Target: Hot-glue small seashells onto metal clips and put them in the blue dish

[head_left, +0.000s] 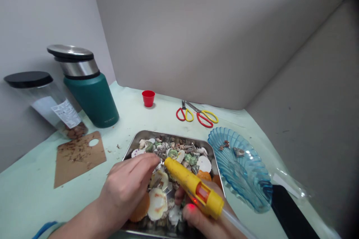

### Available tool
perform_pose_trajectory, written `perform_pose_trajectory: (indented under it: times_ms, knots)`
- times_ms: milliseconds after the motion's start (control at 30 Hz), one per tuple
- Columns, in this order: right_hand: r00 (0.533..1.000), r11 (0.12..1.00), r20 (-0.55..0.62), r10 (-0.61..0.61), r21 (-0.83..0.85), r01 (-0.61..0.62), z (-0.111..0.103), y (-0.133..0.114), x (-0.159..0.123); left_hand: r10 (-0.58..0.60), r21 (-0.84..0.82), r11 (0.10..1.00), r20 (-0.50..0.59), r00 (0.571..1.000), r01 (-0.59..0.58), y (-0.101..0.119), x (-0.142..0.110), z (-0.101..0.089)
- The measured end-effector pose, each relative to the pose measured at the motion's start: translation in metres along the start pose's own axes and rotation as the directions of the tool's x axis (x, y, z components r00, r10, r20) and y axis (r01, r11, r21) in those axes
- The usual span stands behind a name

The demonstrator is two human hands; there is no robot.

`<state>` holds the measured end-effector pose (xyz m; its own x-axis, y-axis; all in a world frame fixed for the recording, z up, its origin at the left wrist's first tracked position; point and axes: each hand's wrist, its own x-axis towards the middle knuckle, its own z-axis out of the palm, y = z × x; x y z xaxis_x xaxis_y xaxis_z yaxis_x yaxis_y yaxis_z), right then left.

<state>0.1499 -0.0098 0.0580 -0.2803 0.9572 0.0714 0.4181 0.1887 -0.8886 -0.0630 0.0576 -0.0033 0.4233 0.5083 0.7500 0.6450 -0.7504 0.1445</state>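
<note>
A metal tray (131,148) heaped with several seashells sits in front of me. My right hand (204,224) is wrapped round a yellow glue gun (193,186) whose nozzle points up-left toward the fingertips of my left hand; a red light glows on it and a clear glue stick (238,226) trails from its back. My left hand (127,188) hovers over the tray with fingers curled and pinched together near the nozzle; what they pinch is too small to make out. A large pale scallop shell (157,203) lies just right of that hand.
A blue shell-shaped glass dish (246,183) with a few small shells stands right of the tray. Behind are red-and-yellow scissors (198,115), a red cup (148,98), a green flask (89,89), a clear jar (47,104) and a brown card (78,157). A black object (291,216) lies at lower right.
</note>
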Motion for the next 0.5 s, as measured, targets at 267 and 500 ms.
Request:
perform_pose_trajectory:
  times_ms: [267, 500]
  knots:
    - [0.998, 0.999, -0.036, 0.042, -0.009, -0.042, 0.012, 0.025, 0.000, -0.019, -0.008, 1.000, -0.045, 0.999, 0.019, 0.003, 0.005, -0.002]
    - [0.997, 0.997, -0.002, 0.072, 0.022, -0.072, 0.008, 0.017, 0.002, -0.046, -0.017, 0.999, -0.039, 0.998, 0.045, 0.003, 0.004, -0.002]
